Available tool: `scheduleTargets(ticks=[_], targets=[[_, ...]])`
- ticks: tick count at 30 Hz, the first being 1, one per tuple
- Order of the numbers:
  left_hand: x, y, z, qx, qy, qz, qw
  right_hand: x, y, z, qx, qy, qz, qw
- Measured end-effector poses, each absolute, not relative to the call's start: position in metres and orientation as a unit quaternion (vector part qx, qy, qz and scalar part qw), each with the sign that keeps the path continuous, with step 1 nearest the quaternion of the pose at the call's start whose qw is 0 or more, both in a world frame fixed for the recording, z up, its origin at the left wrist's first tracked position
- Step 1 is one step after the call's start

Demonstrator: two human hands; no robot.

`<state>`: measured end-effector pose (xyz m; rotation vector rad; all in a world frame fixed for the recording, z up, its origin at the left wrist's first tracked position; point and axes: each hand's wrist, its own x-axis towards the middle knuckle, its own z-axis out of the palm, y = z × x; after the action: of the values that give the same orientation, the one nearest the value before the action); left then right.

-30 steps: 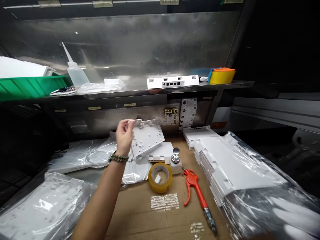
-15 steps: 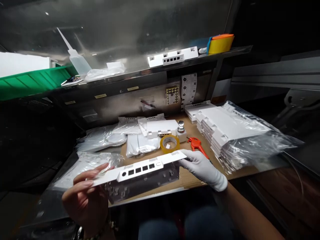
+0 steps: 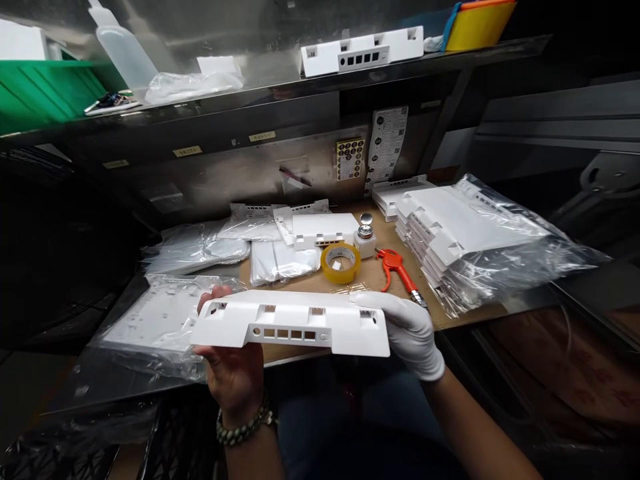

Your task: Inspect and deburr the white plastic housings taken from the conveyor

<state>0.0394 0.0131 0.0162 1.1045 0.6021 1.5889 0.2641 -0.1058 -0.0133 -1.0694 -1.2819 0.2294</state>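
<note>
A white plastic router housing (image 3: 290, 320) is held up in front of me, its edge with the port cutouts facing me. My left hand (image 3: 233, 373), bare and with a beaded bracelet at the wrist, grips its left end from behind and below. Around the right end closes my right hand (image 3: 410, 330), in a white glove. Just beyond the housing lie a roll of yellow tape (image 3: 341, 263) and a red air blow gun (image 3: 399, 272). A small dispenser bottle (image 3: 365, 240) with a metal lid stands beside the tape.
Bagged white housings (image 3: 470, 227) are stacked at the right, with plastic overhanging. More bagged parts (image 3: 160, 313) lie at the left. Along the shelf (image 3: 280, 87) stand a squeeze bottle (image 3: 127, 57), a green bin (image 3: 45, 93), another housing (image 3: 363, 53) and a yellow container (image 3: 477, 27).
The housing has tilted, so its slotted outer side now faces me instead of its thin edge and underside. My left hand has moved inward. The view has tipped downward.
</note>
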Motion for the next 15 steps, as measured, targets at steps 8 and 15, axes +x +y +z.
scheduleTargets(ticks=[8, 15], targets=[[0.044, 0.004, 0.015, 0.494, 0.25, 0.661, 0.507, 0.27, -0.111, -0.024, -0.491, -0.513, 0.158, 0.686], [0.045, -0.001, 0.011, 0.505, 0.289, 0.639, 0.503, 0.273, -0.112, -0.034, -0.512, -0.44, 0.196, 0.711]])
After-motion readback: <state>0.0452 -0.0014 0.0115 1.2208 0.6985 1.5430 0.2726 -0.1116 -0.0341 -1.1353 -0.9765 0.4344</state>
